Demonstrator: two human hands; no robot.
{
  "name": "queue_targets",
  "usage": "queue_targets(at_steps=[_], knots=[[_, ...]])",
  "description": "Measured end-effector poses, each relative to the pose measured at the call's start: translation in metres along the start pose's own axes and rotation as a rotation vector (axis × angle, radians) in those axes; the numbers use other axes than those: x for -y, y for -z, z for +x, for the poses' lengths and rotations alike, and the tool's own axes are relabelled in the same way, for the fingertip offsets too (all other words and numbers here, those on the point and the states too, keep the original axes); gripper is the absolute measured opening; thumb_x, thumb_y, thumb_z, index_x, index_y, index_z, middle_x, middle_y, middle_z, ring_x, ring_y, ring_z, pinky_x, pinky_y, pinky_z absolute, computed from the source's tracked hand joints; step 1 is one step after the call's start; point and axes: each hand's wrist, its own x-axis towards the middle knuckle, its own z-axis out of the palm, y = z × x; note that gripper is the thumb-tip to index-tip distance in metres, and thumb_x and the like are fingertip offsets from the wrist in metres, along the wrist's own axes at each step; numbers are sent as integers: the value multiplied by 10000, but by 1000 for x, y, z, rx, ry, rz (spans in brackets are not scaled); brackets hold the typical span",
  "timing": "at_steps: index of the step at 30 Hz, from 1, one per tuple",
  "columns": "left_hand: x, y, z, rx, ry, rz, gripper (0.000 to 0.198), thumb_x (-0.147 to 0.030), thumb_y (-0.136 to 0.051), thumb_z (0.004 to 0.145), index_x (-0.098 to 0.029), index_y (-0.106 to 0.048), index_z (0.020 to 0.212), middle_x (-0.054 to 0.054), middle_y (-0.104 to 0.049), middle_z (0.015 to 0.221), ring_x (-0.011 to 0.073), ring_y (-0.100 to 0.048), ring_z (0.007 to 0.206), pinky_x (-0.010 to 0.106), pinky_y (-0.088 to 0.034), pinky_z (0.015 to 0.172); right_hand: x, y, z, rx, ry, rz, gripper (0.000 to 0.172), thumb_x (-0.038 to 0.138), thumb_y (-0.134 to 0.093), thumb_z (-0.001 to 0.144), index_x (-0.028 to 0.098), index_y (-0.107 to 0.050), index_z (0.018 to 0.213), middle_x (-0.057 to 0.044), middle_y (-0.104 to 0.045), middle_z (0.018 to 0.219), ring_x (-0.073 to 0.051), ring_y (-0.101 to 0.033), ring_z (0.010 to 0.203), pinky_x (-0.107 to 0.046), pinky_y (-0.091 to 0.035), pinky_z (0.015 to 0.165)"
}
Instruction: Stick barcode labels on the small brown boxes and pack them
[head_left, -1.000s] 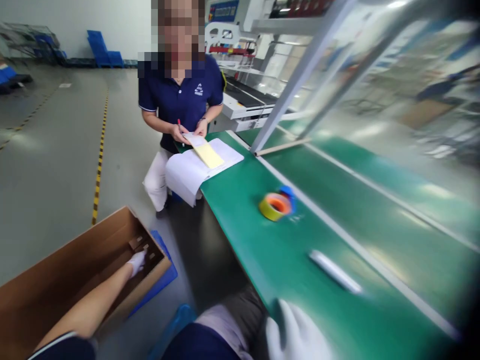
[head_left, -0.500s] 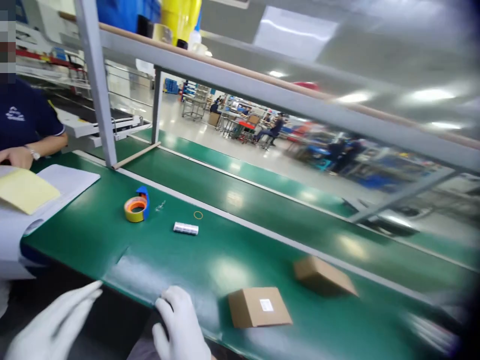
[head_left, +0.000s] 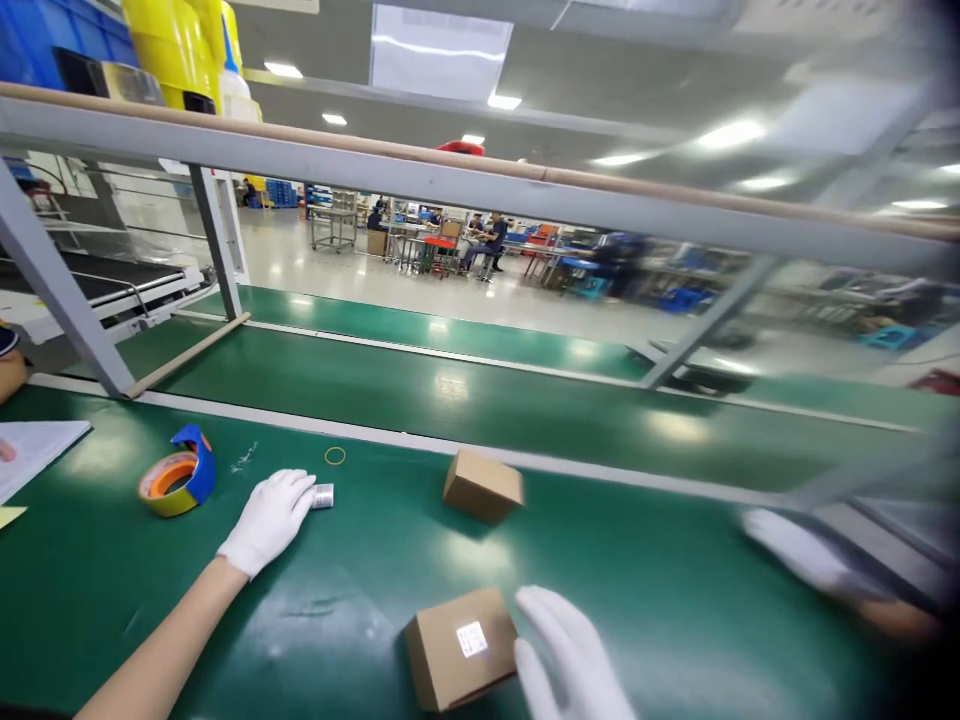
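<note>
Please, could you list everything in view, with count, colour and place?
Long flat table: 1, green, foreground.
Rectangular cardboard boxes: 2, brown, table's centre, one farther back.
Round tape roll: 1, yellow, orange and blue, table's left.
Small printed cylinder: 1, white, table, partly covered.
Thin ring: 1, yellow, just beyond cylinder.
Paper sheets: count unclear, white and yellow, left edge.
Metal frame: 1, grey, above table.
Containers: count unclear, blue and yellow, upper left.
Distant people and stools: several, mixed colours, background.
Other person's gloved hand: 1, white, right edge, blurred.
Another person's arm: 1, dark sleeve, left edge.
Own left hand: 1, white-gloved, on cylinder.
Own right hand: 1, white-gloved, beside nearer box.
</note>
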Motion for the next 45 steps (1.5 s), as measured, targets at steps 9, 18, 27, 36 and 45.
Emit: queue_targets(at_steps=[9, 18, 27, 36, 45], knots=[[0, -5, -45, -45, 96, -271, 521, -313, -605, 906, -209, -608, 1417, 96, -716, 1236, 280, -676, 1128, 434, -543, 1016, -84, -57, 142, 211, -184, 38, 487, 458, -444, 974, 159, -619, 1316, -189, -573, 1445, -376, -495, 1381, -608, -362, 1193], [-25, 10, -9, 1, 192, -677, 402, -287, -703, 842, -261, -734, 1243, 61, -734, 1217, 275, -669, 1165, 435, -507, 1073, -34, -72, 153, 690, -125, 307, 472, 442, -488, 989, 214, -572, 1394, -118, -571, 1457, -304, -546, 1331, -489, -430, 1159], [-76, -37, 53, 48, 87, -918, 341, -285, -658, 891, -212, -727, 1217, 78, -765, 1249, 239, -726, 1150, 366, -554, 1059, 17, -79, 183, 657, 63, 359, 203, 219, -561, 939, 219, -716, 1070, -73, -697, 1143, -258, -643, 1091, -416, -500, 1023], [-90, -9, 24, -36, -42, -856, 229, -346, -665, 943, -282, -779, 1132, 59, -746, 1139, 243, -693, 1088, 391, -570, 1000, 42, -106, 179, 668, 105, 448, 137, 135, -642, 907, 216, -742, 955, -15, -708, 939, -208, -648, 904, -334, -508, 856], [-98, -8, 17, 20, 214, -1097, 312, -421, -785, 859, -243, -780, 1116, 50, -781, 1098, 229, -744, 998, 330, -601, 920, 41, -101, 176, 647, -15, 534, 126, 137, -634, 916, 224, -718, 952, 8, -683, 914, -176, -631, 842, -294, -479, 787]])
